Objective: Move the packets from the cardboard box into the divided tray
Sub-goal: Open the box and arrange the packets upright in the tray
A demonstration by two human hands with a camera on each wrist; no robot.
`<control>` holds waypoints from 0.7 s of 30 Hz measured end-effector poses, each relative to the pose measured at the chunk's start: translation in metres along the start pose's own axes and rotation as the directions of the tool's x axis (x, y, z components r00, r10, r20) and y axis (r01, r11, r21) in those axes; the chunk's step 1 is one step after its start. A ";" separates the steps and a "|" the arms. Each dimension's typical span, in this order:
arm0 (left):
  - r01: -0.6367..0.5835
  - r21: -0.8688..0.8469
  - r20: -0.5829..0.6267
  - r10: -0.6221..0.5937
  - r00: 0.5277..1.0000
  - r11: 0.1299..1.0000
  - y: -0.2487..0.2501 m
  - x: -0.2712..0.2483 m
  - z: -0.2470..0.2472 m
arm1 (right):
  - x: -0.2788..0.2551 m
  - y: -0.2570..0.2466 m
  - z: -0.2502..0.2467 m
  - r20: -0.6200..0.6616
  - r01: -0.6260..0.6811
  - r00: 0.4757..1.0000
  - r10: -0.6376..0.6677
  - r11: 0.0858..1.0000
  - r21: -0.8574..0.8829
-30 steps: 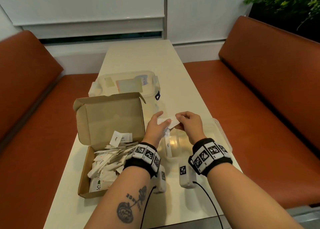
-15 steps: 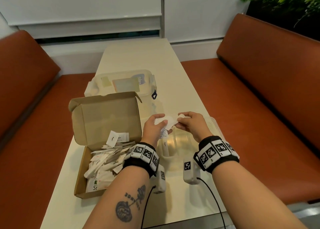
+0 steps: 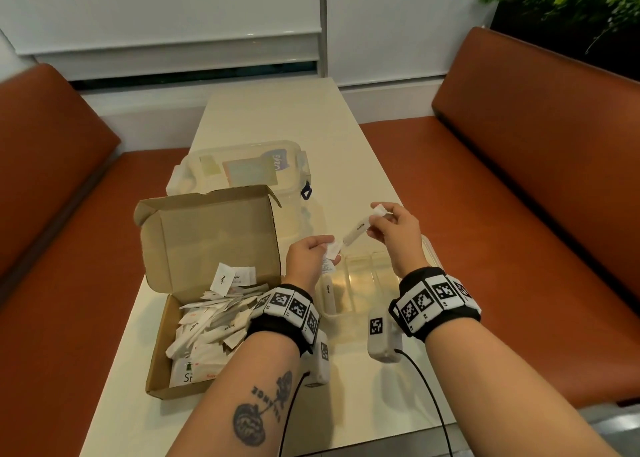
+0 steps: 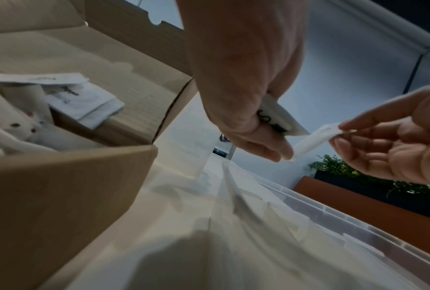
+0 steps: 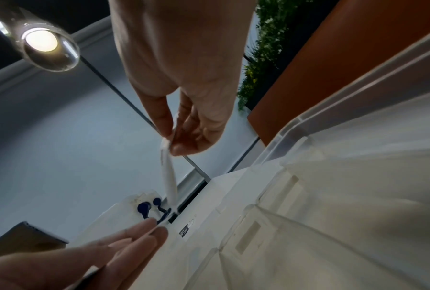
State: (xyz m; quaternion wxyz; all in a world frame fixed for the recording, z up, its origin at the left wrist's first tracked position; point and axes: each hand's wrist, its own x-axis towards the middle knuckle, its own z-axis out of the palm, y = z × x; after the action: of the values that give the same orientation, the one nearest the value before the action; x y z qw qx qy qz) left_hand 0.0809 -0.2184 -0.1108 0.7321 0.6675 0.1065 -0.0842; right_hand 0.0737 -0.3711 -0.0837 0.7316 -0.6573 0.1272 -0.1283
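Note:
The open cardboard box (image 3: 214,242) at the left holds a heap of white packets (image 3: 214,321). To its right lies the clear divided tray (image 3: 374,273), with one sugar stick (image 3: 329,297) in its left compartment. Above the tray, my right hand (image 3: 375,216) pinches the top of a long white sugar stick packet (image 3: 358,229), which hangs slanting down (image 5: 167,172). My left hand (image 3: 325,248) grips a small flat packet (image 4: 275,115) with black print. The stick's lower end reaches the left fingertips (image 4: 287,155).
A clear lidded container (image 3: 242,169) stands behind the box, its blue latch (image 3: 306,192) on the right. The raised box lid is close to my left hand. Orange benches flank the narrow cream table (image 3: 277,117). Cables run from both wrists.
My hands were together on a bunch of packets. They have drawn apart, and the right hand has risen up and right, pulling out the long stick.

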 end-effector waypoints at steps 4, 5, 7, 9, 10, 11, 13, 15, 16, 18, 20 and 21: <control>-0.036 0.080 -0.004 0.036 0.999 0.996 0.003 0.001 -0.004 | 0.003 -0.005 0.006 0.075 0.024 0.997 -0.016 0.995 -0.096; -0.043 0.084 0.010 0.042 0.999 0.996 0.004 0.000 -0.004 | 0.004 -0.006 0.008 0.087 0.023 0.996 -0.013 0.993 -0.115; -0.049 0.084 0.057 0.044 0.997 0.995 0.006 -0.002 -0.004 | 0.004 -0.006 0.012 0.099 0.010 0.995 0.004 0.991 -0.136; -0.065 0.127 0.118 0.050 0.992 0.990 0.008 -0.005 -0.004 | 0.004 -0.004 0.017 0.100 -0.012 0.995 0.025 0.991 -0.132; -0.076 0.148 0.142 0.055 0.988 0.986 0.007 -0.006 -0.004 | 0.003 -0.003 0.019 0.095 -0.023 0.995 0.035 0.992 -0.128; -0.085 0.164 0.155 0.060 0.986 0.983 0.007 -0.007 -0.004 | 0.003 -0.002 0.020 0.088 -0.035 0.995 0.046 0.992 -0.125; -0.095 0.189 0.153 0.066 0.986 0.977 0.007 -0.007 -0.006 | 0.002 0.001 0.023 0.085 -0.059 0.994 0.070 0.989 -0.133; -0.088 0.194 0.129 0.063 0.990 0.977 0.007 -0.006 -0.008 | 0.000 0.004 0.025 0.106 -0.074 0.990 0.092 0.984 -0.162; -0.084 0.197 0.117 0.062 0.991 0.977 0.007 -0.005 -0.009 | -0.002 0.006 0.025 0.121 -0.081 0.987 0.104 0.980 -0.180; -0.084 0.225 0.098 0.063 0.993 0.971 0.006 -0.003 -0.011 | -0.003 0.009 0.025 0.136 -0.101 0.982 0.129 0.975 -0.199; -0.093 0.260 0.060 0.080 0.995 0.961 0.003 -0.001 -0.012 | -0.004 0.011 0.024 0.084 -0.123 0.986 0.143 0.971 -0.206; -0.098 0.270 0.026 0.094 0.995 0.958 0.002 0.000 -0.012 | -0.003 0.012 0.023 0.030 -0.135 0.989 0.145 0.966 -0.221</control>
State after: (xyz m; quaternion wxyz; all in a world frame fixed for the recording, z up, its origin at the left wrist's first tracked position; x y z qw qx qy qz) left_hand 0.0806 -0.2063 -0.1094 0.6378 0.7652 0.0566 -0.0668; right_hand 0.0789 -0.3478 -0.0929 0.6651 -0.7258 0.1696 -0.0464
